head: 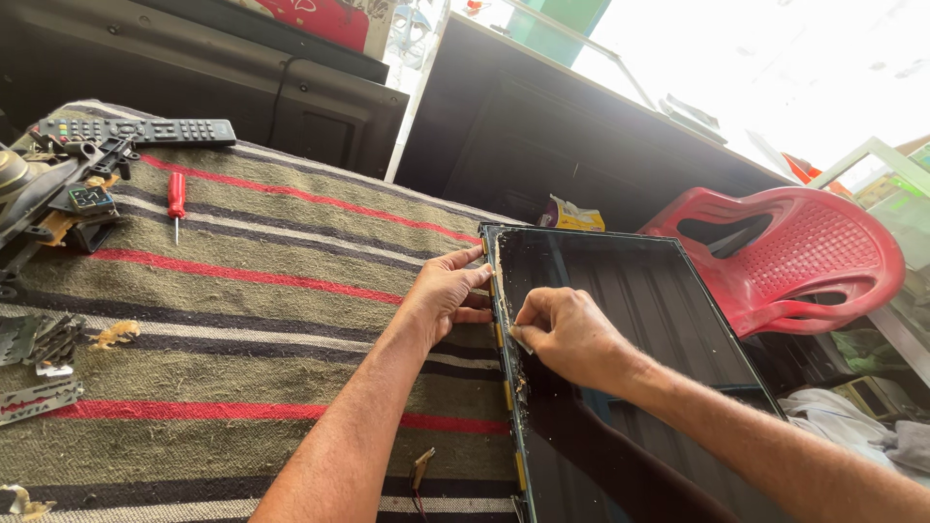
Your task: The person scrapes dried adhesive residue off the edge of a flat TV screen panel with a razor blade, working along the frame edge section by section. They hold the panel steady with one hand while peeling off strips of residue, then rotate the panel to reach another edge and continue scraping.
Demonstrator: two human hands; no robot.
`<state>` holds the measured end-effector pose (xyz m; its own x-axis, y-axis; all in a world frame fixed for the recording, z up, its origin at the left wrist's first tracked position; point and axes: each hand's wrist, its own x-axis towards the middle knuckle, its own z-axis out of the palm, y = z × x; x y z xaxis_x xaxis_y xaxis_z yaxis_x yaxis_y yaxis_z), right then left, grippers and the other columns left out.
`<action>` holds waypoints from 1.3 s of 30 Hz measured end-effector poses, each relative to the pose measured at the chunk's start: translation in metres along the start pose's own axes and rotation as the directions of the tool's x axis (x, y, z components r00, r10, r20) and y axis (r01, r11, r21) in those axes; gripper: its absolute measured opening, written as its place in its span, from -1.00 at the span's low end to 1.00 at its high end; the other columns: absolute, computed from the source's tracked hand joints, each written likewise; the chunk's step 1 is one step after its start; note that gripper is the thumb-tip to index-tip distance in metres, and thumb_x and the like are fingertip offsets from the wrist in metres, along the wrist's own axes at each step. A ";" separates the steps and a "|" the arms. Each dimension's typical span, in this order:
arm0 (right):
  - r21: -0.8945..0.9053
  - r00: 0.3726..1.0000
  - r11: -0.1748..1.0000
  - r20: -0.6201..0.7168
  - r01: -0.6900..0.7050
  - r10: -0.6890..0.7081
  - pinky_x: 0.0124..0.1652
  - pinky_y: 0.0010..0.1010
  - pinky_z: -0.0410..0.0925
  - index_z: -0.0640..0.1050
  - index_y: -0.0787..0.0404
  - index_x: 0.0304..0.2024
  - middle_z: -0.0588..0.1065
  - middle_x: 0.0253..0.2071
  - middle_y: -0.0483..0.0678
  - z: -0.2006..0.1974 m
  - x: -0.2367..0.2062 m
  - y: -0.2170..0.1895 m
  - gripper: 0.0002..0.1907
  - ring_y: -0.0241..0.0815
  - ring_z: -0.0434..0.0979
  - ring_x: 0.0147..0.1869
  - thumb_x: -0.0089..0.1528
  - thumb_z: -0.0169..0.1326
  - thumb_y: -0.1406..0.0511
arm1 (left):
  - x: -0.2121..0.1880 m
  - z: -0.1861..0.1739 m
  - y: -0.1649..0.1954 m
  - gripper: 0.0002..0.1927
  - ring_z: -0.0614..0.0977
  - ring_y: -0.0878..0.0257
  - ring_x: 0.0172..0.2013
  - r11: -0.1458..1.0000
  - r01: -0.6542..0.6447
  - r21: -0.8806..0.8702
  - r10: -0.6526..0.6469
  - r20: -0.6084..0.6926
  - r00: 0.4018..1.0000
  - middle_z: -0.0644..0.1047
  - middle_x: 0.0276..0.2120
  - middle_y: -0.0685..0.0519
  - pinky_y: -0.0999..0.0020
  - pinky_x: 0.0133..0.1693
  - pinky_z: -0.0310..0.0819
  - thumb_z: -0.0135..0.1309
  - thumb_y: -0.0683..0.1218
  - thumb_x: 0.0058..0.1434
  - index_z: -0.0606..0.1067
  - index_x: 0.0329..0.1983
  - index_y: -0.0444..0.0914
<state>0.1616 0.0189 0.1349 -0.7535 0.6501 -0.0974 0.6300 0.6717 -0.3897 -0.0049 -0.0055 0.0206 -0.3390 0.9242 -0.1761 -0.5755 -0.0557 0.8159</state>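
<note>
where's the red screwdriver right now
In the head view, the red screwdriver lies on the striped blanket at upper left, just below the remote control and right of the pile of black parts, well away from both hands.

Open striped blanket (281,320) through the frame's middle and lower left: free passage there. Upper left is cluttered: remote control (136,130), red screwdriver (176,199), black parts pile (53,189). Left edge blocked by metal brackets (39,363). Small connector (421,468) lies just beside the dark screen panel (630,320) at bottom centre. Both hands (446,295) crowd the panel's left edge. Red plastic chair (794,257) walls off the right; black cabinet (542,136) closes the top.
</note>
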 end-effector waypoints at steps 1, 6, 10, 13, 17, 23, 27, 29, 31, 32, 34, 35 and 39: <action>0.012 1.000 1.000 0.006 -0.003 0.003 -0.37 -0.35 0.42 0.61 0.30 -0.38 0.59 -0.55 -0.05 0.000 -0.003 0.000 -0.85 -0.32 0.54 -0.45 0.17 0.22 0.31 | 0.000 0.000 0.000 -0.55 0.72 0.16 -0.30 1.000 -0.002 0.006 0.002 -0.001 1.000 0.64 -0.23 -0.02 0.24 -0.29 0.74 0.04 -0.13 0.34 0.45 0.31 -0.13; 0.024 0.999 1.000 0.038 0.015 -0.016 -0.37 -0.37 0.43 0.62 0.33 -0.40 0.60 -0.55 -0.06 0.002 -0.015 0.013 -0.85 -0.34 0.54 -0.46 0.15 0.22 0.32 | 0.001 0.000 -0.002 -0.55 0.70 0.18 -0.31 1.000 -0.006 0.012 0.006 -0.014 1.000 0.64 -0.23 -0.01 0.23 -0.27 0.73 0.05 -0.13 0.33 0.45 0.31 -0.11; 0.129 0.997 0.991 -0.071 0.034 -0.025 -0.40 -0.37 0.41 0.66 0.32 -0.39 0.59 -0.54 -0.09 -0.006 0.011 0.028 -0.84 -0.34 0.52 -0.46 0.13 0.23 0.30 | 0.005 0.000 -0.004 -0.55 0.69 0.17 -0.32 1.000 -0.008 -0.015 0.008 0.005 1.000 0.64 -0.23 0.01 0.22 -0.27 0.73 0.05 -0.12 0.33 0.46 0.31 -0.12; 0.148 0.989 0.988 -0.131 -0.052 0.071 -0.41 -0.35 0.38 0.66 0.31 -0.34 0.57 -0.54 -0.08 -0.013 0.057 0.034 -0.80 -0.31 0.49 -0.47 0.17 0.22 0.26 | 0.007 -0.001 -0.005 -0.55 0.70 0.16 -0.32 1.000 0.002 -0.023 -0.001 0.017 1.000 0.64 -0.23 0.03 0.21 -0.28 0.71 0.03 -0.12 0.34 0.44 0.31 -0.11; 0.105 0.984 0.994 -0.178 -0.012 0.031 -0.37 -0.42 0.42 0.69 0.32 -0.29 0.59 -0.52 -0.08 -0.014 0.103 0.044 -0.77 -0.34 0.54 -0.45 0.15 0.25 0.25 | 0.010 -0.004 -0.006 -0.56 0.71 0.15 -0.33 0.999 -0.013 -0.031 0.014 0.040 0.999 0.65 -0.25 0.03 0.21 -0.30 0.71 0.03 -0.10 0.34 0.44 0.30 -0.12; 0.185 0.982 0.978 -0.142 -0.097 0.124 -0.39 -0.38 0.42 0.68 0.35 -0.26 0.58 -0.49 -0.02 -0.011 0.126 0.049 -0.74 -0.28 0.53 -0.44 0.18 0.24 0.24 | 0.007 -0.003 -0.008 -0.61 0.70 0.19 -0.39 0.999 -0.051 -0.018 0.052 0.027 0.998 0.63 -0.31 -0.01 0.24 -0.36 0.71 0.05 -0.05 0.35 0.50 0.23 -0.18; 0.140 0.975 0.990 -0.218 -0.013 0.044 -0.38 -0.42 0.43 0.66 0.31 -0.26 0.60 -0.49 -0.05 -0.009 0.120 0.047 -0.76 -0.32 0.56 -0.45 0.19 0.23 0.24 | -0.002 0.006 0.003 -0.64 0.66 0.22 -0.45 0.953 -0.157 0.260 0.204 -0.166 0.965 0.57 -0.33 -0.04 0.19 -0.42 0.72 0.10 -0.03 0.32 0.54 0.13 -0.23; 0.191 0.958 0.979 -0.286 0.070 -0.012 -0.38 -0.43 0.43 0.66 0.32 -0.28 0.61 -0.48 -0.09 -0.002 0.106 0.051 -0.77 -0.36 0.55 -0.43 0.19 0.23 0.24 | -0.010 0.009 0.009 -0.64 0.67 0.26 -0.46 0.878 -0.151 0.454 0.277 -0.223 0.935 0.61 -0.32 -0.02 0.19 -0.44 0.71 0.13 0.02 0.29 0.54 0.07 -0.23; 0.228 0.939 0.965 -0.340 0.132 -0.049 -0.37 -0.45 0.42 0.66 0.32 -0.29 0.62 -0.47 -0.11 0.002 0.094 0.055 -0.77 -0.39 0.54 -0.42 0.19 0.23 0.24 | -0.016 0.015 0.015 -0.66 0.69 0.27 -0.46 0.772 -0.179 0.609 0.382 -0.220 0.898 0.66 -0.35 -0.02 0.22 -0.41 0.68 0.15 0.06 0.26 0.57 -0.01 -0.23; 0.246 0.937 0.958 -0.346 0.145 -0.053 -0.37 -0.45 0.42 0.65 0.32 -0.28 0.62 -0.47 -0.12 0.005 0.088 0.058 -0.77 -0.40 0.54 -0.41 0.20 0.23 0.24 | -0.020 0.017 0.016 -0.66 0.70 0.27 -0.45 0.716 -0.203 0.668 0.433 -0.197 0.880 0.68 -0.39 -0.04 0.24 -0.37 0.64 0.17 0.07 0.26 0.59 -0.05 -0.23; 0.289 0.932 0.944 -0.361 0.157 -0.044 -0.37 -0.46 0.41 0.64 0.31 -0.27 0.61 -0.47 -0.12 0.008 0.082 0.061 -0.76 -0.40 0.53 -0.40 0.21 0.23 0.23 | -0.024 0.021 0.018 -0.64 0.71 0.23 -0.41 0.609 -0.195 0.769 0.499 -0.180 0.848 0.69 -0.41 -0.05 0.23 -0.31 0.59 0.20 0.11 0.23 0.60 -0.10 -0.24; 0.312 0.930 0.937 -0.367 0.156 -0.032 -0.37 -0.45 0.40 0.64 0.31 -0.27 0.61 -0.47 -0.11 0.009 0.081 0.061 -0.76 -0.40 0.52 -0.41 0.21 0.22 0.23 | -0.025 0.023 0.018 -0.62 0.70 0.20 -0.38 0.563 -0.163 0.810 0.517 -0.191 0.834 0.68 -0.40 -0.05 0.20 -0.29 0.58 0.22 0.14 0.21 0.59 -0.11 -0.24; 0.366 0.910 0.906 -0.412 0.211 -0.045 -0.38 -0.46 0.39 0.64 0.31 -0.28 0.60 -0.48 -0.13 0.016 0.080 0.059 -0.76 -0.41 0.50 -0.41 0.22 0.22 0.22 | -0.020 0.030 0.018 -0.55 0.67 0.10 -0.25 0.393 -0.051 0.918 0.599 -0.213 0.772 0.63 -0.27 -0.03 0.10 -0.24 0.55 0.30 0.19 0.09 0.58 -0.15 -0.23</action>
<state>0.1354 0.1052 0.0897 -0.6368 0.7076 0.3063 0.3432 0.6158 -0.7092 0.0140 -0.0136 0.0558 -0.7651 0.5995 0.2350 0.4746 0.2783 0.8350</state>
